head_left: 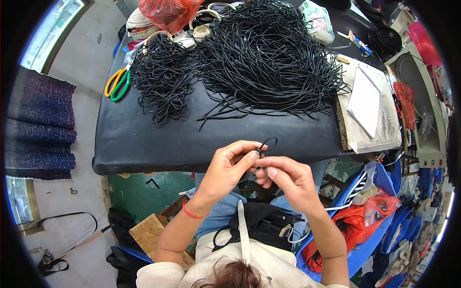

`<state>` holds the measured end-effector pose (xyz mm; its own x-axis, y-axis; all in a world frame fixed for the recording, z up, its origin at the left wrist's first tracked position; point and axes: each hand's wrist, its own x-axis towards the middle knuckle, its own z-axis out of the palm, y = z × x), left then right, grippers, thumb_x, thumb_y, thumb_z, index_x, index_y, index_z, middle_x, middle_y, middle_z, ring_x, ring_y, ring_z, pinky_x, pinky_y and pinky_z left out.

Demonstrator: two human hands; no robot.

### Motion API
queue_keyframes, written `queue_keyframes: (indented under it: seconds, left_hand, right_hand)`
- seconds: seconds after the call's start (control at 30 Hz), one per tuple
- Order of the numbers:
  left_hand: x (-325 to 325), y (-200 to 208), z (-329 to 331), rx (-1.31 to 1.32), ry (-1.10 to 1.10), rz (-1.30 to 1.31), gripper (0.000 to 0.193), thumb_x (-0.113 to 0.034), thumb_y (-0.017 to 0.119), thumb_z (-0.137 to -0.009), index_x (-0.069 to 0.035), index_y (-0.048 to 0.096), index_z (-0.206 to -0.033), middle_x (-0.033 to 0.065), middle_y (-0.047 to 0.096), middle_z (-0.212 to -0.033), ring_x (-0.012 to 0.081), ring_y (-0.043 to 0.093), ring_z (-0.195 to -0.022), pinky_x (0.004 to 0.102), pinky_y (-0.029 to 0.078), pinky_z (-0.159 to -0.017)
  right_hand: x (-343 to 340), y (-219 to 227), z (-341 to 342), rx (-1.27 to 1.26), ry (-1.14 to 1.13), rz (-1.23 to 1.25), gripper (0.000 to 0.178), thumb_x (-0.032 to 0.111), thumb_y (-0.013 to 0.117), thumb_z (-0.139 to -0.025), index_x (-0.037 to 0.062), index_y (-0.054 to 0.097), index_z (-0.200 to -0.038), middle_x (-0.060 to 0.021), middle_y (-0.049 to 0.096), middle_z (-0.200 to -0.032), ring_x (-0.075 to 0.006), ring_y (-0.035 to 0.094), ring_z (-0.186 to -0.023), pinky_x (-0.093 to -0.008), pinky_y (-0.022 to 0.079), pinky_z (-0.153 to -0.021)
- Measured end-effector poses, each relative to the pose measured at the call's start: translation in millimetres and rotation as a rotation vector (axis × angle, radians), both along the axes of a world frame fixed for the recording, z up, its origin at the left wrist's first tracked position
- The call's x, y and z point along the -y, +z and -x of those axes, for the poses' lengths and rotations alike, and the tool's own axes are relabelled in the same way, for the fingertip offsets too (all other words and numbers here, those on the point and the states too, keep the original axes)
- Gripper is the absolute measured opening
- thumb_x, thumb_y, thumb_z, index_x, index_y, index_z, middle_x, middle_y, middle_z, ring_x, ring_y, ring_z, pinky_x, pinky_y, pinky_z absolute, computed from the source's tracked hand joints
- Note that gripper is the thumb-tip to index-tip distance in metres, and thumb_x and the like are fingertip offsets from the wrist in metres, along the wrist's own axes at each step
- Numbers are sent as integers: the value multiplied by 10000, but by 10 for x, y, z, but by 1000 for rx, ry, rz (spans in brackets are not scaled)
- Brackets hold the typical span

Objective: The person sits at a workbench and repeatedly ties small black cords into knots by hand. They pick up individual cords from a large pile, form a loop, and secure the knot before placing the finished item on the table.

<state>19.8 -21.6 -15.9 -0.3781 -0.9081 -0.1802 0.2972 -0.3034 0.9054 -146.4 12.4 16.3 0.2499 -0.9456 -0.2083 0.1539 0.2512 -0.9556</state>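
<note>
Just off the table's near edge, a thin black cord (pixel 270 142) rises in a small loop between my two hands. My left hand (pixel 235 163) pinches it between thumb and fingertips at the base of the loop. Close against it, my right hand (pixel 288 175) has thumb and fingers pressed together on the lower part of the same cord; the exact grip is partly hidden by the fingers. On the table lie a large heap of straight black cords (pixel 273 62) and, left of it, a smaller pile of looped black cords (pixel 161 77).
Scissors with yellow and green handles (pixel 118 84) lie at the black table's (pixel 144 144) left side. A white pad (pixel 365 103) rests on a worn board (pixel 343 120) at right. A blue tub (pixel 357 259) with red bags stands low on the right; cardboard (pixel 149 235) lies lower left.
</note>
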Motion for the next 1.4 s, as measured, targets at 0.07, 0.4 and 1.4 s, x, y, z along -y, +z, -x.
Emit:
queue_keyframes:
  seconds: [0.07, 0.4, 1.4]
  left_hand:
    - [-7, -1, 8, -107, 38, -36, 184, -72, 563, -876, 4, 607, -1038, 76, 633, -994, 89, 575, -795, 230, 480, -687]
    - [-152, -21, 255, -282, 320, -76, 179, -15, 588, -844, 35, 593, -1017, 95, 633, -916, 111, 604, -814, 241, 503, -744]
    - [-195, -61, 267, 12, 431, 185, 146, 19, 594, -821, 23, 583, -967, 58, 603, -928, 71, 566, -824, 200, 464, -739]
  right_hand:
    - [48, -42, 7, 58, 13, 39, 197, 10, 512, -884, -19, 599, -1058, -84, 634, -938, -122, 614, -796, -230, 509, -658]
    - [99, -121, -151, -436, -290, 335, 88, 64, 626, -821, -10, 583, -847, -28, 623, -691, -43, 568, -599, -203, 466, -524]
    - [143, -131, -89, -321, -223, 193, 129, 40, 657, -801, -5, 588, -899, -58, 604, -803, -84, 576, -648, -198, 452, -561]
